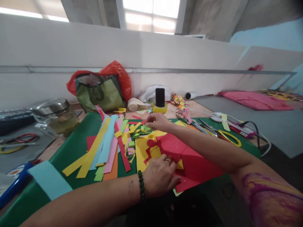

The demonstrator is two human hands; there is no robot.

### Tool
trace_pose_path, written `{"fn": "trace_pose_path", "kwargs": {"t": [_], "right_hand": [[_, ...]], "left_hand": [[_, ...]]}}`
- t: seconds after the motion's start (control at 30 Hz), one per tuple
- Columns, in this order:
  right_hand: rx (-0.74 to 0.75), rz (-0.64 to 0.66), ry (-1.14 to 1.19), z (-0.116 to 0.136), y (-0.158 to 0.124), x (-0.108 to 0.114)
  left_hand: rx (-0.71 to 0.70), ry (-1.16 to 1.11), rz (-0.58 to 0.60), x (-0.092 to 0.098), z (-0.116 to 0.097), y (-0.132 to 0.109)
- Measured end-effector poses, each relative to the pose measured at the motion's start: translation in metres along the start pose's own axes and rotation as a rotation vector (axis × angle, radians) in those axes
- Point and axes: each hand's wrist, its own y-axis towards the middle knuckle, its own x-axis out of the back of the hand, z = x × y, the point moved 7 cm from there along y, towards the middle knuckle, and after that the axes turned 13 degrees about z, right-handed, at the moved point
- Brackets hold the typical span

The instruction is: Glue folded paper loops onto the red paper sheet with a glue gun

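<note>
My left hand [162, 176], with a green bead bracelet at the wrist, rests palm down on a red paper sheet [196, 160], thumb apart from the bent fingers. Just beyond its fingers, a red cut-out with a scalloped edge [151, 144] and a yellow paper piece [155, 152] lie on a yellow sheet [140, 151]. Farther off, my right hand [158, 122] has thumb and fingers pinched together at a small green paper piece [145, 128], among yellow and green scraps [131, 144]. Part of the pinch is hidden.
Coloured paper strips [110, 143] fan out at left on the green mat [71, 148]. Scissors [228, 137], pens and a pink glue gun [187, 115] lie at right. Behind stand a phone [160, 97] on a tape roll [160, 108], a green bag [100, 94] and a glass jar [56, 118].
</note>
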Motion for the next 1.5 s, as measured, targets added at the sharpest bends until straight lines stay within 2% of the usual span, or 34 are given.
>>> {"fn": "trace_pose_path", "kwargs": {"t": [0.13, 0.23, 0.33, 0.43, 0.5, 0.57, 0.63, 0.7, 0.77, 0.9, 1.0, 1.13, 1.2, 1.27, 1.33, 1.37, 1.43, 1.5], "right_hand": [[0.064, -0.007, 0.143, 0.002, -0.057, 0.006], [0.051, -0.032, 0.200, -0.007, -0.090, 0.007], [0.002, -0.097, 0.213, -0.022, -0.102, 0.011], [-0.037, -0.140, 0.228, -0.036, -0.096, 0.017], [-0.057, -0.137, 0.248, -0.042, -0.089, 0.021], [-0.069, -0.119, 0.265, -0.045, -0.084, 0.022], [-0.071, -0.091, 0.275, -0.042, -0.081, 0.021], [-0.054, -0.071, 0.282, -0.036, -0.080, 0.017], [-0.024, -0.068, 0.298, -0.029, -0.078, 0.013], [0.041, -0.111, 0.322, -0.016, -0.073, 0.014], [0.062, -0.179, 0.357, -0.015, -0.076, 0.029], [0.055, -0.300, 0.454, -0.022, -0.100, 0.063], [0.041, -0.361, 0.503, -0.027, -0.120, 0.077], [0.017, -0.405, 0.556, -0.034, -0.141, 0.085], [-0.037, -0.395, 0.596, -0.044, -0.156, 0.082], [-0.078, -0.368, 0.605, -0.050, -0.160, 0.076], [-0.162, -0.282, 0.592, -0.061, -0.165, 0.058], [-0.218, -0.205, 0.544, -0.070, -0.164, 0.038]], "left_hand": [[0.015, 0.006, 0.012, 0.002, 0.001, 0.000], [0.000, 0.020, 0.024, 0.002, 0.000, 0.001], [-0.016, -0.027, -0.033, 0.004, -0.001, 0.001], [-0.051, -0.088, -0.163, 0.015, 0.002, -0.003], [-0.009, -0.185, -0.312, 0.030, 0.016, -0.007], [0.114, -0.325, -0.466, 0.044, 0.043, -0.010], [0.248, -0.409, -0.549, 0.051, 0.073, -0.009], [0.297, -0.431, -0.523, 0.050, 0.096, -0.002], [0.273, -0.493, -0.466, 0.045, 0.111, 0.006], [0.226, -0.568, -0.395, 0.037, 0.121, 0.013], [0.314, -0.456, -0.399, 0.042, 0.124, 0.009], [0.533, -0.148, -0.412, 0.054, 0.138, -0.003], [0.610, -0.031, -0.359, 0.054, 0.148, -0.006], [0.664, 0.040, -0.280, 0.052, 0.159, -0.007], [0.703, 0.069, -0.261, 0.053, 0.167, -0.010], [0.712, 0.063, -0.295, 0.057, 0.169, -0.012], [0.680, 0.021, -0.464, 0.069, 0.165, -0.019], [0.503, -0.025, -0.670, 0.080, 0.144, -0.025]]}}
